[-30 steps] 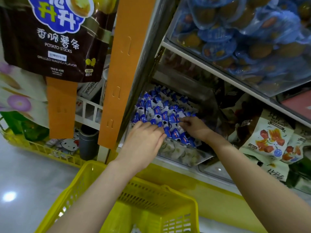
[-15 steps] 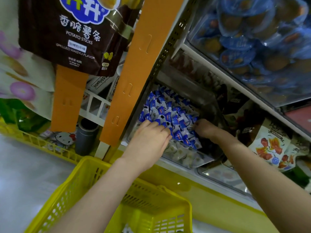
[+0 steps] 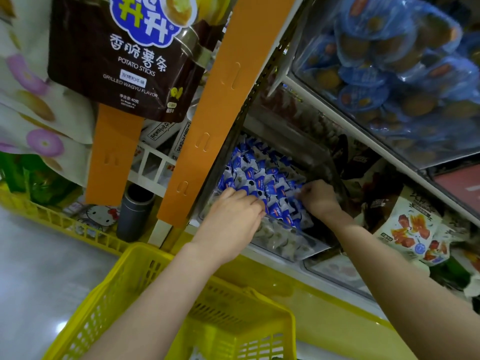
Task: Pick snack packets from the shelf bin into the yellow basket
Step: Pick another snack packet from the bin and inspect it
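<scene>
A clear shelf bin [image 3: 283,242] is full of small blue and white snack packets [image 3: 262,175]. Both hands are inside it. My left hand [image 3: 231,219] lies over the near left packets, fingers bent down among them. My right hand [image 3: 318,197] is at the right side of the pile with its fingers curled round some packets. Whether the left hand holds any is hidden by its back. The yellow basket [image 3: 145,289] hangs below my left forearm, near the bottom of the view.
An orange shelf post [image 3: 215,107] stands left of the bin, with a brown potato sticks bag [image 3: 124,58] hanging beside it. Blue wrapped snacks [image 3: 389,61] fill the shelf above. More packets [image 3: 413,227] lie right of the bin. A yellow crate [image 3: 52,219] sits at the left.
The view has drawn closer to the shelf. My right hand has curled tighter into the right side of the pile. My left hand stays over the near packets.
</scene>
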A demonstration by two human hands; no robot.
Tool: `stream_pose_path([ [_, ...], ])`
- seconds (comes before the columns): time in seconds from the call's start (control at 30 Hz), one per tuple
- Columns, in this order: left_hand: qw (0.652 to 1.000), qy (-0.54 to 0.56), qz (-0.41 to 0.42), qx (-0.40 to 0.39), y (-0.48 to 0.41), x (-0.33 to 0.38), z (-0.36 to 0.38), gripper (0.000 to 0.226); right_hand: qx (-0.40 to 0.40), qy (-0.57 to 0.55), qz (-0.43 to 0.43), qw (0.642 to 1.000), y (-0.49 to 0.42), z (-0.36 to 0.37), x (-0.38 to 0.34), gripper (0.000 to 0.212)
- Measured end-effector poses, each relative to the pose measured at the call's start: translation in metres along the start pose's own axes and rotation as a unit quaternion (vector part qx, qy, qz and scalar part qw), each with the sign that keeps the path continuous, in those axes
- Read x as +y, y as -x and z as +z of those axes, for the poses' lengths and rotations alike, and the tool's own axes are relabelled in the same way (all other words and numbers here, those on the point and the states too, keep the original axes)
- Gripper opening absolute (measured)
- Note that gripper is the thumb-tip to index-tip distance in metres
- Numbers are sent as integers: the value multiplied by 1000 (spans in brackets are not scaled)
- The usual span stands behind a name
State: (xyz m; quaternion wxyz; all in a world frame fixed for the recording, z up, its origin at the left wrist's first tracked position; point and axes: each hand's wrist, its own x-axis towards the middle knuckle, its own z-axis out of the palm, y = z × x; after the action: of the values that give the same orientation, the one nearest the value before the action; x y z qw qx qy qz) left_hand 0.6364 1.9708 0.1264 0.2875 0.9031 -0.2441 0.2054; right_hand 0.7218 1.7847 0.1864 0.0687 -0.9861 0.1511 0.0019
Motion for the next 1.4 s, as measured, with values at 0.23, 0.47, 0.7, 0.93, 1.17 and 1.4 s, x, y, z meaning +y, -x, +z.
stream_pose_path([
  [0.23,993,106,-38,31,0,7,-5,25,226,-192,-165,941,28,-37,1,20],
  [0.47,847,475,-227,77,10,40,-18,14,30,-436,-196,878,85,-31,4,14],
  [0.7,813,508,-281,-35,25,60,-6,20,-94,-517,-180,832,122,7,30,15],
  [0.93,827,465,-301,-93,45,67,8,21,-126,-526,-161,825,135,44,50,21],
  [1.17,834,410,-362,-73,48,60,22,30,-86,-434,-231,866,143,62,53,5],
  [1.4,793,464,-385,-89,50,59,24,23,69,-295,-327,895,146,62,57,6],
])
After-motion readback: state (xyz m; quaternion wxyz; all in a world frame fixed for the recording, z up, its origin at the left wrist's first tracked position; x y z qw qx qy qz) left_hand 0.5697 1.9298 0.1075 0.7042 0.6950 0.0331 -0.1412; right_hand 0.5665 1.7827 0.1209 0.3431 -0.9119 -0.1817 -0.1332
